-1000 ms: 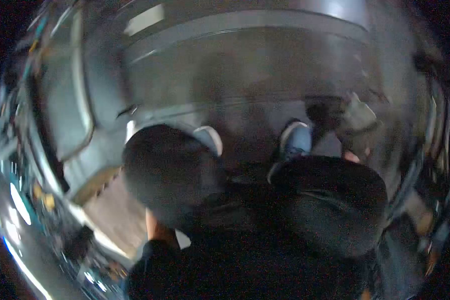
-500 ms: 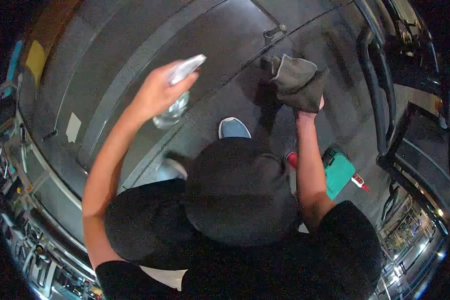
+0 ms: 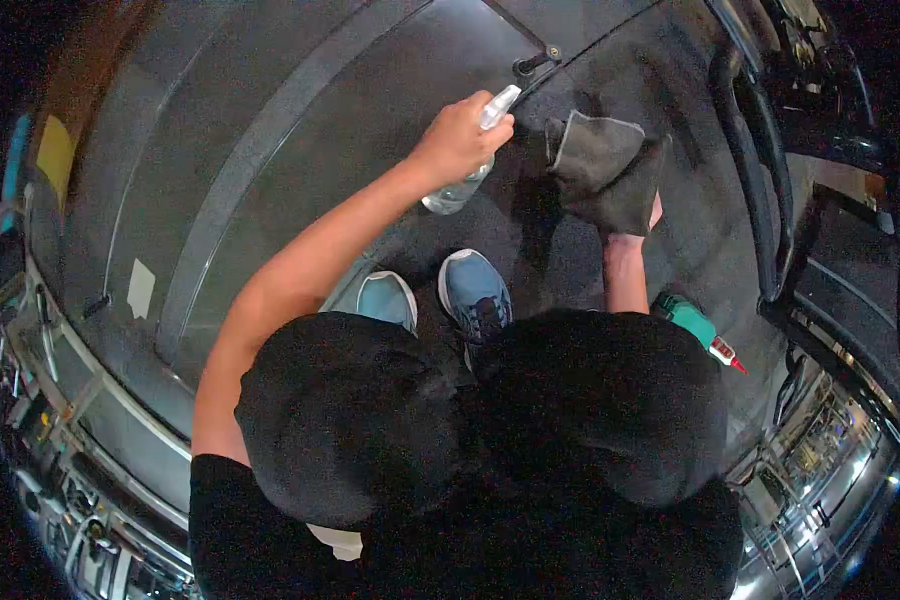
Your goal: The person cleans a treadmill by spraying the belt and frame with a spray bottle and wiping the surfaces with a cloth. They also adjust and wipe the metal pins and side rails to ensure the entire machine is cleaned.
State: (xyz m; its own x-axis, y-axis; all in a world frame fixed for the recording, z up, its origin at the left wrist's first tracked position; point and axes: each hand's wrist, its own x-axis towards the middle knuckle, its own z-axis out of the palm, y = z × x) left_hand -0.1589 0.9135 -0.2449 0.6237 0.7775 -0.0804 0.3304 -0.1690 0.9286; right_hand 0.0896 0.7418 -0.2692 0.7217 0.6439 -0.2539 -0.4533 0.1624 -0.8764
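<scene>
My left hand [image 3: 460, 140] is wrapped round the neck of a clear spray bottle [image 3: 458, 192], whose white nozzle points up and to the right. To the right of it, a dark grey cloth [image 3: 608, 165] is draped over my right hand [image 3: 655, 212] and hides most of the fingers. Only a bit of that hand and the wrist show below the cloth. A small gap separates the bottle from the cloth, and both are above the dark floor.
Two blue shoes [image 3: 474, 290] stand below my hands. On the floor at the right lie a green object [image 3: 688, 318] and a white bottle with a red tip [image 3: 723, 351]. Black metal tubing [image 3: 765, 180] rises at the right. A pale patch [image 3: 141, 289] is at the left.
My left hand has moved right with the spray bottle, closer to the cloth. My knees have shifted, and both shoes now show side by side. The cloth has barely moved.
</scene>
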